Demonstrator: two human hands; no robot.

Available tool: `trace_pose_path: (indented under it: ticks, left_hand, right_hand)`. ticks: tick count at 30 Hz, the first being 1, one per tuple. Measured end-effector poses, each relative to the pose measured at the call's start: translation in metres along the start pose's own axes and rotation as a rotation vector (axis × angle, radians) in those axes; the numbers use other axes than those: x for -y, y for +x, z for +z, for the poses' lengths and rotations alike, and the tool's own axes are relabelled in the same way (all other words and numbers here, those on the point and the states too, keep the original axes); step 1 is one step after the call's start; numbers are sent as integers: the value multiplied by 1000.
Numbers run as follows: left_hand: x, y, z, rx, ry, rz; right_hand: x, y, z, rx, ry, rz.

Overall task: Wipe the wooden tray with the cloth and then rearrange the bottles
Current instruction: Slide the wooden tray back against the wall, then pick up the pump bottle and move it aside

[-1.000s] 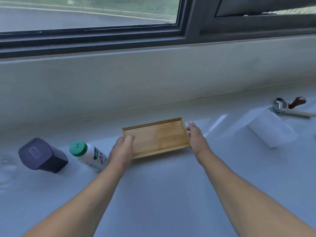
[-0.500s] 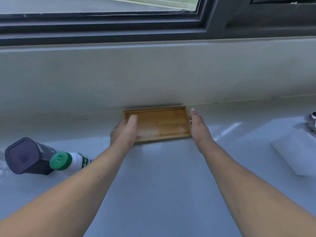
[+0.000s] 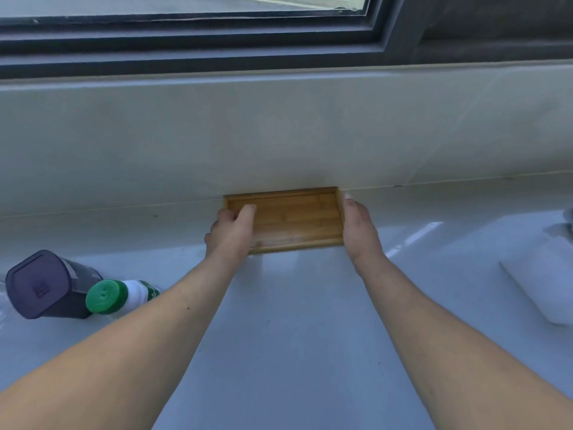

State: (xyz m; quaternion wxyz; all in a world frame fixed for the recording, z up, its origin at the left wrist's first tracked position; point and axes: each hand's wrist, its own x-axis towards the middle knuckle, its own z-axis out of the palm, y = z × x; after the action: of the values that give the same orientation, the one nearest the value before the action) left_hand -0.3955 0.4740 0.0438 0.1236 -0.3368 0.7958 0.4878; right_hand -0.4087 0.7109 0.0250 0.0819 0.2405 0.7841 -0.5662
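The wooden tray (image 3: 294,218) lies flat on the white counter, its far edge against the wall. My left hand (image 3: 231,232) grips the tray's left end, thumb over the rim. My right hand (image 3: 359,228) presses flat against the tray's right end. A white bottle with a green cap (image 3: 119,294) stands at the left, next to a dark container with a dark lid (image 3: 43,283). A white folded cloth (image 3: 545,283) lies at the right edge.
The pale wall (image 3: 279,135) rises directly behind the tray, with a dark window frame (image 3: 217,48) above it. A metal object (image 3: 569,218) is cut off at the far right. Bare counter (image 3: 294,352) stretches between my forearms.
Both hands have pushed the tray away from me until it meets the wall. The view has shifted so the bottles and cloth sit nearer the frame edges.
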Motion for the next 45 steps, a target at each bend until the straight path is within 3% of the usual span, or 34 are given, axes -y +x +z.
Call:
trace_pose_path:
  ticks: [5,11,17,24,30,35,41,45]
  left_hand:
    - [13,-22,-6,-47,192,191]
    - [47,-88,-30,133,388,460]
    - [103,-153,-80,234,504,620]
    - [199,-195,-205,192,485,574]
    - [278,-201,-371,-40,491,496]
    - [297,-183,-476,-281,498,390]
    - [281,-137,-516,-396,492,280]
    - [256,-97,-509,-386,475,248]
  right_hand:
    - [-4,-38,-10,-75,-220,-76]
    - [-17,-119,-17,-69,-478,-166]
    - [-33,-207,-1,-88,-613,-214]
    - [-41,-330,73,-72,-631,-275]
    - [-32,-432,181,29,-559,-334]
    - [5,-470,273,136,-555,-434]
    - [53,-457,356,217,-555,-536]
    - [68,-422,399,275,-499,-502]
